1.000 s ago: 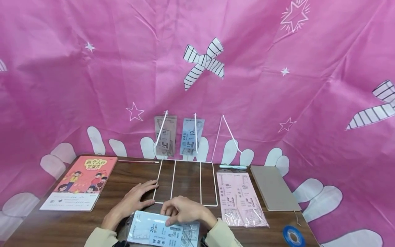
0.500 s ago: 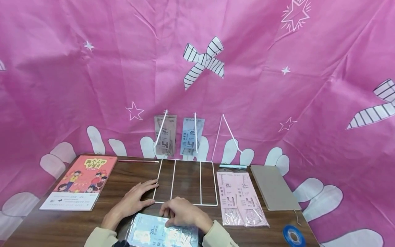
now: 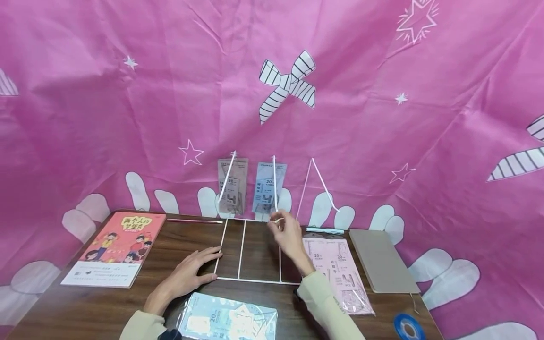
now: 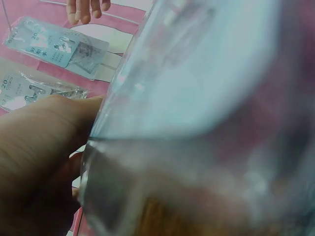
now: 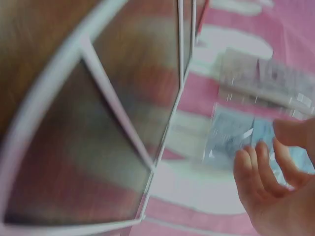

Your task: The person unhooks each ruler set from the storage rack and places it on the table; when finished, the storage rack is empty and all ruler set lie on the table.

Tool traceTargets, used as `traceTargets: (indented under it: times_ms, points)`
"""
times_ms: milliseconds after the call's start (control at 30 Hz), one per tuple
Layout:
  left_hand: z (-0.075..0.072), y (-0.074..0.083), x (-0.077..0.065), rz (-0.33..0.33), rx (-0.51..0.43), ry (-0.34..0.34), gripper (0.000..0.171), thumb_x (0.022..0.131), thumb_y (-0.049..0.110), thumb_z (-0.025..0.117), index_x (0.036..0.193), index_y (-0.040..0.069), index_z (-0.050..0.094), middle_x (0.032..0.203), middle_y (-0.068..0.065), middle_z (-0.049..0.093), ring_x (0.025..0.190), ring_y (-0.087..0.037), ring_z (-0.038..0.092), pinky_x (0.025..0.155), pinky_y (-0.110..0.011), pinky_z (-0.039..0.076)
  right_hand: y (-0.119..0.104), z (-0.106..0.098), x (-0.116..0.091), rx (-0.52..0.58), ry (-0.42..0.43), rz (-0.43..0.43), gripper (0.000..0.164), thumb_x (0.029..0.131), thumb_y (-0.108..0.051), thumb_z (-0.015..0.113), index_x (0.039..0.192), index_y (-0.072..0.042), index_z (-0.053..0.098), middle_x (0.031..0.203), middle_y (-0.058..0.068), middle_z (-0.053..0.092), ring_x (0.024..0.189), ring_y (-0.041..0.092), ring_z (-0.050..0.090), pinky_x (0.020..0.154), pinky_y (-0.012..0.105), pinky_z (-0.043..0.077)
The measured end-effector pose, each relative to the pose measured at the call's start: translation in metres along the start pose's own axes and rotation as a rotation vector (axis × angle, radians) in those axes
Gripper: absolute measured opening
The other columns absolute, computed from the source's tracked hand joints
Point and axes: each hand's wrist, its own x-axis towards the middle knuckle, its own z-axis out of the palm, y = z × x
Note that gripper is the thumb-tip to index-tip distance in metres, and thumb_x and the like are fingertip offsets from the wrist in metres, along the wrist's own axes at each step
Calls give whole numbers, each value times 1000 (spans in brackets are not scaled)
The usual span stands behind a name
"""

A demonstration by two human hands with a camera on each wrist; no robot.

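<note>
My left hand (image 3: pixel 189 273) rests on the table at the left side of a white wire rack (image 3: pixel 240 250), its fingers straight. A blue ruler-set packet (image 3: pixel 227 317) lies in front, near my left wrist; it looms large and blurred in the left wrist view. My right hand (image 3: pixel 290 236) is raised over the rack, near the lower end of the middle hook (image 3: pixel 275 184). In the right wrist view, the right hand (image 5: pixel 275 187) has loosely bent fingers with nothing visible between them. Behind it hangs a blue packet (image 3: pixel 265 189); a grey packet (image 3: pixel 231 186) hangs left of that.
On the right lie pink ruler-set packets (image 3: pixel 350 274), a light blue pen (image 3: pixel 325 230), a grey notebook (image 3: pixel 384 259) and blue tape (image 3: pixel 409 327). A red-covered book (image 3: pixel 119 245) and a pencil (image 3: pixel 193 220) are on the left. Another hook (image 3: pixel 325 184) has no packet.
My right hand has left the blue packet on the table and moved forward and up to the middle hook. The left hand has stayed in place. The head view has shifted slightly.
</note>
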Motion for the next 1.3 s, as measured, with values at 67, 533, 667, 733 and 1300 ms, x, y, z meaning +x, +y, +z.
traceTargets:
  times_ms: [67,533,667,733,1300]
  points:
    - [0,0,0,-5,-5,-5,55,96,24,76,144,3,61,154,-17,53,141,-42,49,116,-72,29,7,-4,12,39,88,23,30,88,1,78,115,1,66,101,16,73,83,30,71,72,37,63]
    - [0,1,0,-5,-15,-13,55,96,24,76,145,3,61,156,-17,52,143,-42,48,116,-72,28,20,-4,64,285,34,216,39,93,-5,78,127,2,62,118,24,71,112,38,70,100,45,58]
    - [0,1,0,4,-1,-3,54,97,25,76,144,4,62,155,-17,53,141,-42,49,114,-72,30,20,-2,72,344,6,221,32,94,-3,76,123,4,63,117,26,71,115,40,69,102,46,56]
    - [-1,1,0,-2,0,-9,54,97,26,75,145,5,61,155,-17,53,142,-42,48,115,-72,30,19,-2,74,362,-2,217,30,94,-1,74,122,5,64,117,27,71,115,40,68,103,46,55]
    - [-1,2,1,-14,-7,-23,55,97,25,76,145,3,61,155,-16,52,142,-42,48,117,-71,29,20,-13,65,395,-71,189,37,98,0,70,134,5,62,126,25,71,116,38,69,93,31,59]
